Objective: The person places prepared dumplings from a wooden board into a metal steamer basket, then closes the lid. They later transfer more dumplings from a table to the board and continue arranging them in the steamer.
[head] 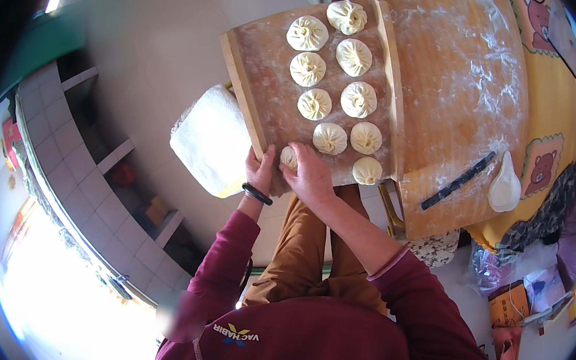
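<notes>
Two staggered rows of pleated, uncooked dough buns [314, 104] sit on a floured wooden board [266, 71] with a raised rail along each side. My left hand [259, 171], a dark band at its wrist, grips the near end of the board's left rail [244, 95]. At the near left corner, the fingers of my right hand [311, 177] are around a smaller-looking bun [288, 158], which they partly cover. That bun appears to rest on the board. Closest to my right forearm is another bun [367, 171] at the near edge.
Right of the railed board lies a larger floured wooden board [452, 91]. On it are a black strip [458, 180] and a white scoop-like object [506, 184]. A yellow bear-patterned cloth [551, 119] lies beyond. A white cloth-covered seat [212, 141] stands at left, near a tiled counter [90, 174].
</notes>
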A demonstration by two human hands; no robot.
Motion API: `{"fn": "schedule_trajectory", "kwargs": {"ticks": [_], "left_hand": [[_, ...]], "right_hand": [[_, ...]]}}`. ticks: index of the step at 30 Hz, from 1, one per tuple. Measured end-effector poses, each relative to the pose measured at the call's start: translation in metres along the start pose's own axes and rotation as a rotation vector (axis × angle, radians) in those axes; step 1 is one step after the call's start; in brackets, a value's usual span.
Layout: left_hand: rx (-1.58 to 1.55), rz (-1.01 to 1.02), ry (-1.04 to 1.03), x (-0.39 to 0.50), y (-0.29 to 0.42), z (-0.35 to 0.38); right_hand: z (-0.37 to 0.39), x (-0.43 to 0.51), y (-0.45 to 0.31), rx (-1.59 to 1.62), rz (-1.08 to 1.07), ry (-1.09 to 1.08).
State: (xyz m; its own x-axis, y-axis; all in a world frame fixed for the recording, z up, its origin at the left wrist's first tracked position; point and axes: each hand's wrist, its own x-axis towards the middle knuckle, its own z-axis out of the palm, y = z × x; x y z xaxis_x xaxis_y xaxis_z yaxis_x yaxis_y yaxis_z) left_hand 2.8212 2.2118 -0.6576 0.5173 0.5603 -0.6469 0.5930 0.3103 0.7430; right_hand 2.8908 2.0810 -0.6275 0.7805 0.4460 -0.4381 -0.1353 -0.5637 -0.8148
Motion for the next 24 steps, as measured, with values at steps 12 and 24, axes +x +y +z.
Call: {"fn": "schedule_trajectory", "kwargs": {"ticks": [12, 24], "left_hand": [[0.090, -0.041, 0.033, 0.000, -0.005, -0.004], [0.139, -0.061, 0.052, 0.009, -0.012, -0.006]], "right_hand": [[-0.044, -0.046, -0.015, -0.065, -0.004, -0.002], [-0.167, 0.027, 0.075, -0.518, 0.150, 0.466]]}}
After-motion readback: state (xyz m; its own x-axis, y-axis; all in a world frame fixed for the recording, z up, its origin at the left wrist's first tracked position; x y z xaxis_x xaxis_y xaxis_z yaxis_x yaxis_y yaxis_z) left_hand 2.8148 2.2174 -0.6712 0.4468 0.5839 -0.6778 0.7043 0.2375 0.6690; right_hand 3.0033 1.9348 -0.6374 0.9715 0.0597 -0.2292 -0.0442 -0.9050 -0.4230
